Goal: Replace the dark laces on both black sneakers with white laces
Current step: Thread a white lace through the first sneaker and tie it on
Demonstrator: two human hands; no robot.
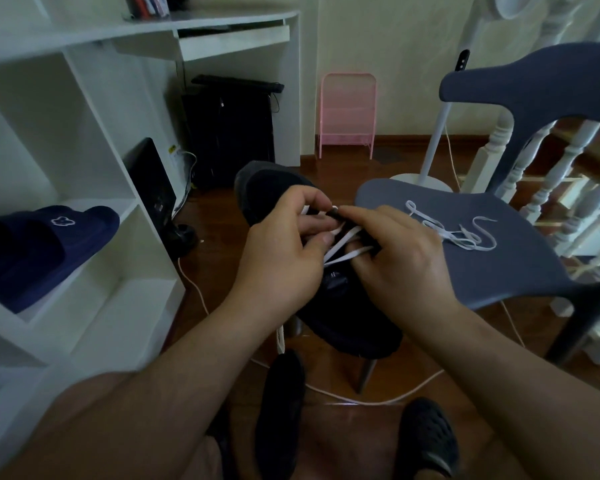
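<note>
Head view showed navy slippers (45, 247) on the white shelf (125, 209) at far left; I saw my left hand (284, 258) and right hand (395, 261) both pinching the white lace (343, 242) over the black sneaker (347, 317) held mid-frame, a spare lace (458, 233) lying on the grey chair (499, 271) rightward
</note>
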